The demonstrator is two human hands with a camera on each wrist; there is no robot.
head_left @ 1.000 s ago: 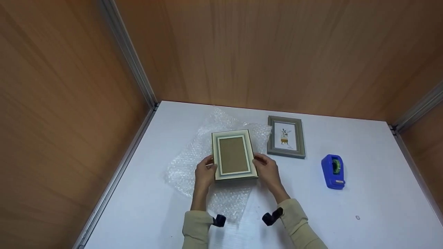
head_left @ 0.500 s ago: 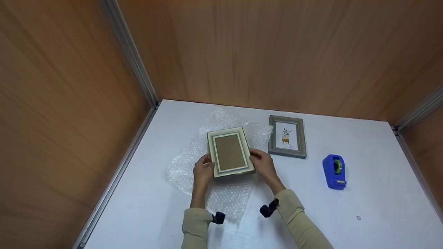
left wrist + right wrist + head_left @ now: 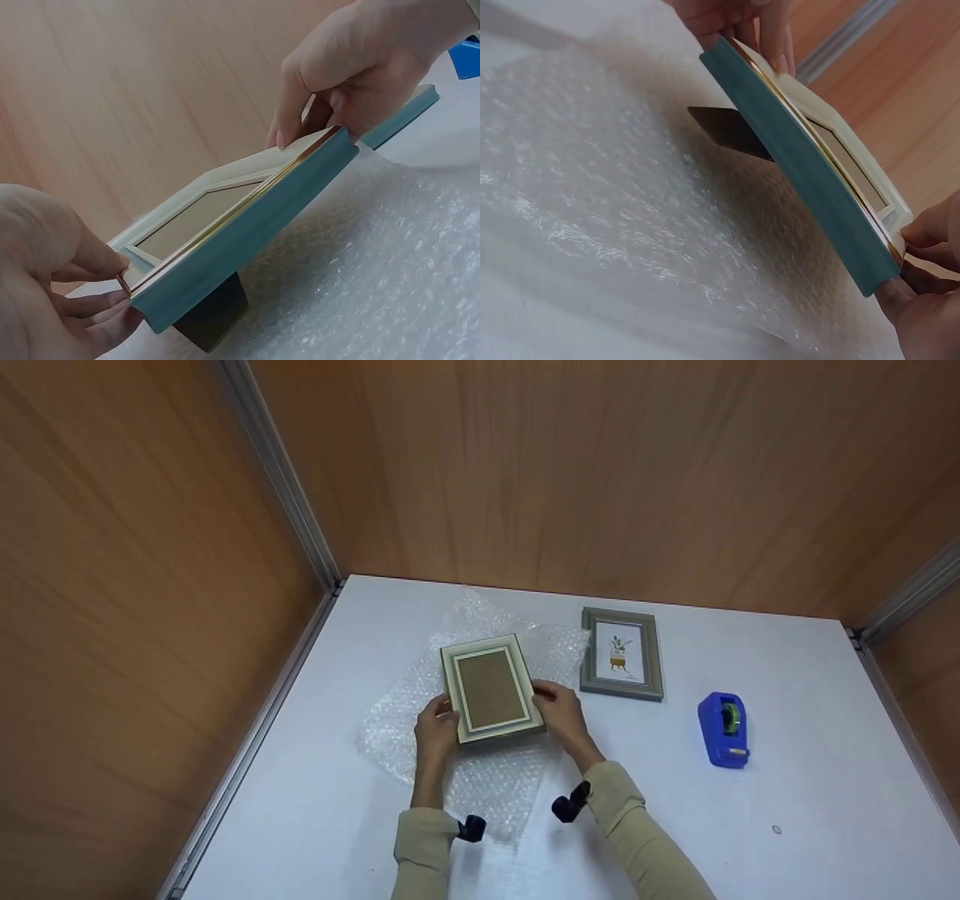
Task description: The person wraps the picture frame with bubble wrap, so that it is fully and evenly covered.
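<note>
A picture frame point(image 3: 491, 688) with a cream face, teal sides and a plain brown middle is held between both hands above a sheet of bubble wrap point(image 3: 405, 709). My left hand point(image 3: 436, 733) pinches its left edge near the lower corner, thumb on the front. On the opposite edge, my right hand point(image 3: 561, 716) grips with thumb and fingers. In the left wrist view a dark stand leg point(image 3: 217, 315) juts from the underside of the tilted frame; the right wrist view shows this leg point(image 3: 727, 131) over the bubble wrap point(image 3: 622, 187).
A second, grey-green picture frame point(image 3: 658, 660) with a plant print lies face up at the back right, beside the bubble wrap's corner. A blue tape dispenser point(image 3: 724, 746) stands farther right on the white table point(image 3: 817, 720). Wooden panels point(image 3: 600, 472) rise behind and at the sides.
Both hands have shifted the cream picture frame slightly left and turned it a little counterclockwise. The right hand and forearm moved left with it; the bubble wrap, second frame and dispenser stayed put.
</note>
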